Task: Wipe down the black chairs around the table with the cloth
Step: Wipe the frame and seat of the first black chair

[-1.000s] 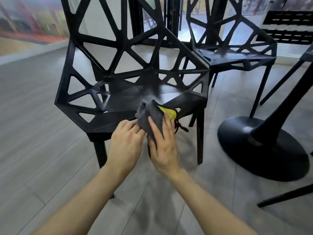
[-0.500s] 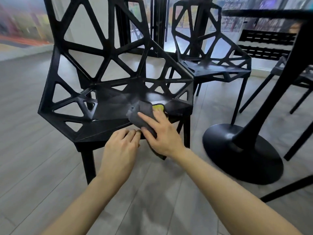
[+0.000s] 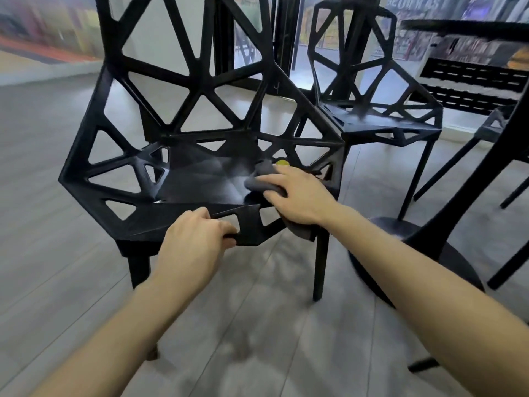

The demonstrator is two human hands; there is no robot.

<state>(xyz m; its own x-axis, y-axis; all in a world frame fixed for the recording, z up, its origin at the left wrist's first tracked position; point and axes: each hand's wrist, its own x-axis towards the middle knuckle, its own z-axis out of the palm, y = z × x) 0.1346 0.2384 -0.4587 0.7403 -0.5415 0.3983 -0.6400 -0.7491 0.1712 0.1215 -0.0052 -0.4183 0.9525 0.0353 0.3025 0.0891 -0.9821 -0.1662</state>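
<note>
A black chair (image 3: 197, 179) with a lattice of triangular openings stands in front of me, its seat facing me. My left hand (image 3: 194, 239) grips the front edge of the seat, fingers curled over it. My right hand (image 3: 297, 196) lies on a grey cloth (image 3: 264, 177) with a yellow patch and presses it onto the right side of the seat. Part of the cloth hangs below the seat edge under my palm. A second black chair (image 3: 380, 118) of the same kind stands behind to the right.
The round black base (image 3: 446, 262) and slanted column of a table stand on the floor at right, with its top (image 3: 469, 28) above. Legs of further chairs (image 3: 449, 164) show at far right. Grey plank floor lies all around.
My right hand has slid the cloth from the front edge up onto the right side of the seat. My left hand has let go of the cloth and taken hold of the seat's front edge.
</note>
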